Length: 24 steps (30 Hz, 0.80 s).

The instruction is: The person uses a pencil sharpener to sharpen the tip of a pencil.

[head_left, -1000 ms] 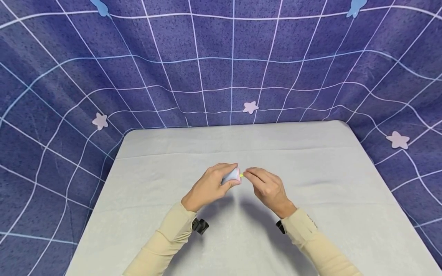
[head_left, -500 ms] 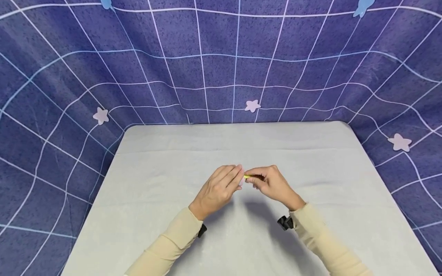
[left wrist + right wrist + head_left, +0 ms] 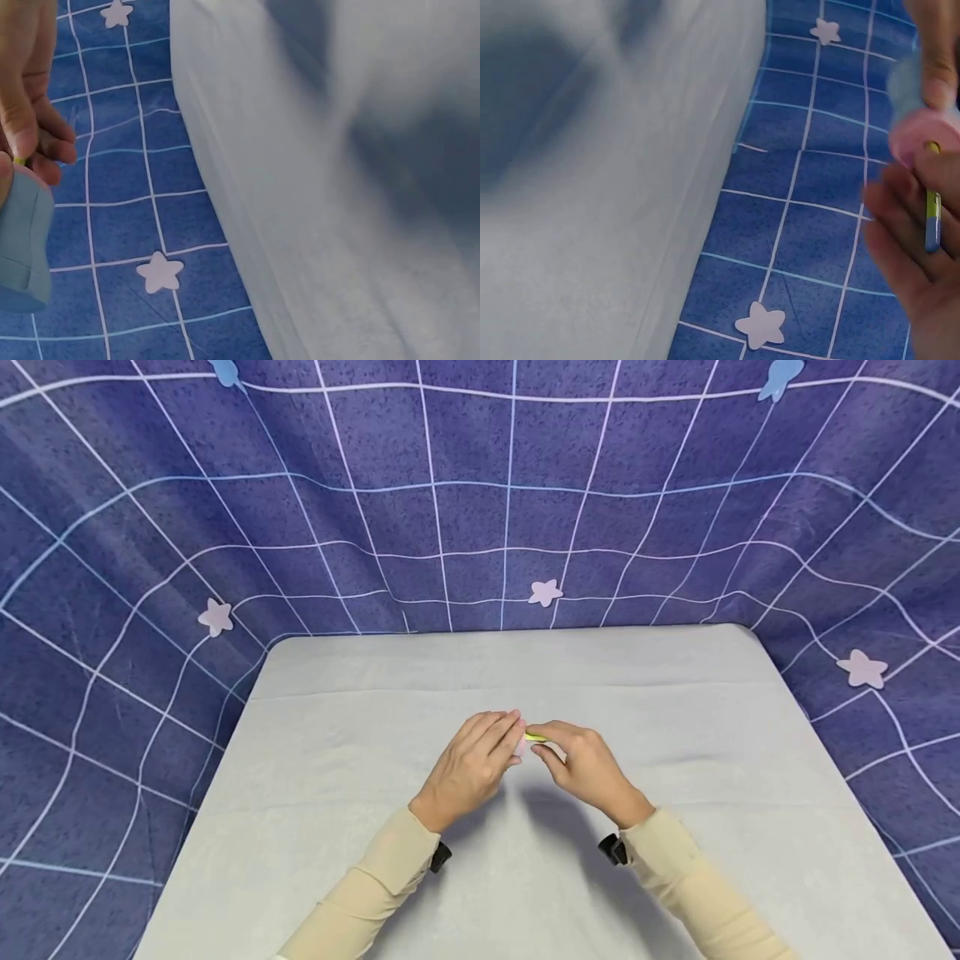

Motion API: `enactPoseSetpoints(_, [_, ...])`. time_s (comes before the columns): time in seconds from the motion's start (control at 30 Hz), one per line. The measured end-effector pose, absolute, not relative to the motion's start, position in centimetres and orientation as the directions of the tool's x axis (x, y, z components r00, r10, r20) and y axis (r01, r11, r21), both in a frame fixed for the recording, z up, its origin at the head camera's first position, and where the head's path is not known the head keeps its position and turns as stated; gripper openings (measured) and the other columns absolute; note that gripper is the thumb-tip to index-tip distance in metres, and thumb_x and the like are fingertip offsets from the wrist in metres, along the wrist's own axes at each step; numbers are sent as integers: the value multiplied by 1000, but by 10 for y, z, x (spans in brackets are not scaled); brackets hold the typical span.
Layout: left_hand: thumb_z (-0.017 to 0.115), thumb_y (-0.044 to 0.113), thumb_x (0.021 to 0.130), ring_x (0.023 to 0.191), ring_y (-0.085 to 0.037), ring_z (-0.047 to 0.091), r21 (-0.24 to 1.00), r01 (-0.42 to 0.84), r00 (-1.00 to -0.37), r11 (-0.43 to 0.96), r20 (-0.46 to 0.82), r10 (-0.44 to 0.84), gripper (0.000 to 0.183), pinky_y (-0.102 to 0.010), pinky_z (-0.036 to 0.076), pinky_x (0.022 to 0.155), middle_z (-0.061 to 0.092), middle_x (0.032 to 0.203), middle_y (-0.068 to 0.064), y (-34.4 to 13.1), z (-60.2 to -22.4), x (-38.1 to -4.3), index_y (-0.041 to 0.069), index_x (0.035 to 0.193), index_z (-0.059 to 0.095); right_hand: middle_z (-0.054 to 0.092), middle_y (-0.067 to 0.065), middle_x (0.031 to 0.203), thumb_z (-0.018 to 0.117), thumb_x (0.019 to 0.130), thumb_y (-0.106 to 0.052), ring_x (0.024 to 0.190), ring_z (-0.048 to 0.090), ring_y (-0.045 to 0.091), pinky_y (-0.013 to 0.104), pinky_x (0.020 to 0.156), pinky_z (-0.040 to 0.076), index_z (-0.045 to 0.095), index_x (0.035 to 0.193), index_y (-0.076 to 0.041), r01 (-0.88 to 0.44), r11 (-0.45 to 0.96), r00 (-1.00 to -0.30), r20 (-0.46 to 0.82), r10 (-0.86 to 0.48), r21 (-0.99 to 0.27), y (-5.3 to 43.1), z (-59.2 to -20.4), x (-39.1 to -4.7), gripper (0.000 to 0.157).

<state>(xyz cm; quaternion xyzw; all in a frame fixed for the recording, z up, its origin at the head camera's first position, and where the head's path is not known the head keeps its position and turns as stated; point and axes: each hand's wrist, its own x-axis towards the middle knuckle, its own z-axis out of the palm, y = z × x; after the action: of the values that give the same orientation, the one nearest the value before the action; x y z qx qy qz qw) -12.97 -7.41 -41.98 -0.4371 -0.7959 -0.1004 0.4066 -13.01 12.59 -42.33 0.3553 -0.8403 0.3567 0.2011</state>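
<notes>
My left hand (image 3: 468, 764) grips a light blue pencil sharpener (image 3: 26, 232) with a pink end face (image 3: 919, 135), its back turned up so that it covers most of the body in the head view. A yellow pencil (image 3: 536, 737) with a blue end stands in the hole of the pink face. My right hand (image 3: 588, 768) holds the pencil, index finger along its far side and thumb on the near side. In the right wrist view the pencil (image 3: 933, 202) lies across the fingers, its blue end free. Both hands are close together above the table.
A pale grey cloth covers the table (image 3: 360, 693). Behind and beside it hangs a blue curtain (image 3: 465, 518) with a white grid and stars. Black wrist cameras (image 3: 613, 849) sit under both cuffs.
The left hand has rolled over, hiding the sharpener body that showed a second ago. The right hand has turned at the wrist, its thumb and index finger spread more, and more of the pencil shows.
</notes>
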Motion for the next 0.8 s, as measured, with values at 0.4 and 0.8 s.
enactPoseSetpoints(0.4, [67, 23, 86, 99, -27, 63, 121, 783, -533, 611, 637, 557, 46, -39, 49, 92, 66, 111, -16, -79, -409, -126, -7, 120, 61, 70, 10, 96, 50, 92, 7, 85, 68, 23, 31, 78, 56, 70, 103, 0, -785, 618, -384, 819, -427, -45, 120, -435, -130, 24])
enactPoseSetpoints(0.8, [68, 17, 87, 98, -23, 65, 387, 764, -641, 516, 545, 540, 43, -34, 52, 87, 69, 106, -13, -81, -397, -126, -9, 120, 61, 69, 11, 90, 50, 94, 6, 79, 67, 23, 30, 72, 56, 71, 94, 3, -829, 556, -181, 910, -373, 63, 117, -433, -131, 21])
